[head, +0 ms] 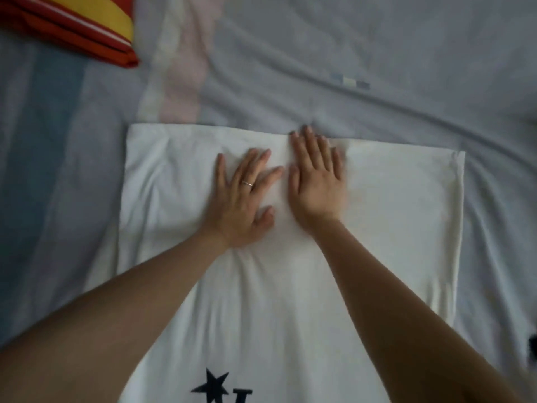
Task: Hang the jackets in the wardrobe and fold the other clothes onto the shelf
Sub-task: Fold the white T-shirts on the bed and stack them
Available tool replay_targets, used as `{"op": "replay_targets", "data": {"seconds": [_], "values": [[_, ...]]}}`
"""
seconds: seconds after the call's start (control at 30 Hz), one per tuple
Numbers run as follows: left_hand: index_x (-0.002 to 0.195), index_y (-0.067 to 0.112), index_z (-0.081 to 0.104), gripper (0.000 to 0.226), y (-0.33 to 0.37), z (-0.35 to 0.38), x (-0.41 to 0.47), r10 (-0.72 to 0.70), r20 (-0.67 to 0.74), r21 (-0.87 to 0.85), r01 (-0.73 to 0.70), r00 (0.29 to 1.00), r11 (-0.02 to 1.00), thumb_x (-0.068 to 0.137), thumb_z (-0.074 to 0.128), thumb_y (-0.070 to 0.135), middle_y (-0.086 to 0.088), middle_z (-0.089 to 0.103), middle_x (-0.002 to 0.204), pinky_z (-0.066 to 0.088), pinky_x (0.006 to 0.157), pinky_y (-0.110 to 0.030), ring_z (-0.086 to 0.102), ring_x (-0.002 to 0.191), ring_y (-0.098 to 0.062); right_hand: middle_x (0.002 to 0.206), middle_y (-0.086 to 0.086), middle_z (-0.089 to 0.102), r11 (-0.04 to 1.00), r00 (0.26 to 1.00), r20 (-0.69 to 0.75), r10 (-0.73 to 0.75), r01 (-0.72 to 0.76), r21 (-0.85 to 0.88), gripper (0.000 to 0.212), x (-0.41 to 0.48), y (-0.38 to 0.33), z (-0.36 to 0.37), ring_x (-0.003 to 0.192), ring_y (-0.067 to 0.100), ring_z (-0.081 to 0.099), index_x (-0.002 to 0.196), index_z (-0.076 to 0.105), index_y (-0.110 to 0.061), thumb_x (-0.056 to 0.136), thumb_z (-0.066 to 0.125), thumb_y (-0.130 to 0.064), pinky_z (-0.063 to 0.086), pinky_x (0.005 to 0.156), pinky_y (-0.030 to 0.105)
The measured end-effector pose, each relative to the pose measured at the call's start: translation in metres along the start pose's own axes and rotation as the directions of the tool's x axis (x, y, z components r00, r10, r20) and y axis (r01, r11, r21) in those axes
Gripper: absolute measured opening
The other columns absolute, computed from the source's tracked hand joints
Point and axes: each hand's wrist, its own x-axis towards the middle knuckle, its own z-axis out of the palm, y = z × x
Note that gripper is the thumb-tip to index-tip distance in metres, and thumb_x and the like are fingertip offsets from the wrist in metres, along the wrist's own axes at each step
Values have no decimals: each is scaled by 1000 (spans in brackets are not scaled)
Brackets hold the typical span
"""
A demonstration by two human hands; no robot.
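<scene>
A white shirt (392, 213) lies spread flat on the bed (348, 53), its far edge folded straight and running across the middle of the view. The near part runs down toward the person, where a black star (210, 386) and part of a dark letter are printed on it.

Both bare forearms reach out over the shirt. The left grip (244, 196) lies palm down on the cloth with its fingers straight and fanned apart, pinching nothing; a thin ring (247, 183) sits on one finger. The right grip (316, 184) is just beside it, also palm down and spread flat, its fingertips reaching the shirt's far edge. It looks a little blurred. Soft creases fan out in the cloth below the wrists.

The sheet is grey-blue and rumpled, with a long ridge running off to the right and a pale pink and white stripe (180, 68) beyond the shirt's left corner. A folded red and yellow cloth (72, 21) lies at the far left corner, well apart from the shirt. Something dark (532, 350) shows at the right edge, too cut off to tell what it is.
</scene>
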Motion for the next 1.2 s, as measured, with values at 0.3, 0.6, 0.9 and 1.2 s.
{"op": "replay_targets", "data": {"seconds": [0.3,0.6,0.9,1.2], "values": [[148,29,29,62,-57,-15,-12,-392,-7,40,392,920,919,90,32,51,-8,20,158,-4,111,-60,18,144,-34,157,-2,26,999,998,-44,35,-36,-25,65,7,-1,3,143,21,26,149,29,-27,85,33,-36,4,117,39],[77,13,53,19,-164,-68,-33,-772,299,-616,732,561,293,93,59,21,4,50,68,37,62,-25,46,66,-11,154,2,31,999,998,-40,41,-42,-31,65,9,-7,0,139,26,32,148,34,-22,83,35,-33,9,115,39],[106,24,42,35,-178,-73,-11,-734,105,-866,425,671,264,92,45,-7,13,58,73,39,59,-12,47,60,2,154,2,32,999,997,-62,43,-45,-25,65,10,-7,3,139,25,31,147,35,-21,82,33,-31,14,115,43],[113,13,59,28,-189,-34,-22,-619,-146,-432,513,771,741,86,54,14,-10,64,102,46,81,-40,57,91,-30,154,3,32,999,997,-67,36,-38,-32,65,10,-6,4,139,25,31,147,35,-20,83,34,-30,13,114,42]]}}
